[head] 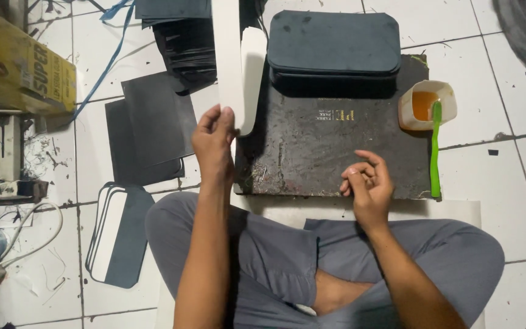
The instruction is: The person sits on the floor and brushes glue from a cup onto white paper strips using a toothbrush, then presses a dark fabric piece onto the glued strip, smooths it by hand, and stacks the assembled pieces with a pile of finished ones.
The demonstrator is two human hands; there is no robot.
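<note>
The person is sitting cross-legged on a white tiled floor, facing a dark work board that is lying flat on the tiles.

Left hand: it is pinching the near ends of two long white strips between thumb and fingers. The strips are standing up from the grip and reaching toward the far edge of the view; the right-hand strip has a rounded end. The hand is positioned just past the left edge of the board.

Right hand: it is hanging over the near edge of the board with the fingers loosely curled inward, and it is holding nothing.

On the far part of the board a dark rounded case is resting. At the board's far right corner a small plastic cup is holding orange liquid, and a green brush is leaning in it, its handle running toward the near side along the board's right edge.

To the left of the board, flat dark sheets are lying overlapped on the floor. Nearer, beside the person's left knee, a stack of rounded dark panels with white edges is lying. A pile of dark cut pieces is sitting at the far side, and a yellow carton is standing at far left.
</note>
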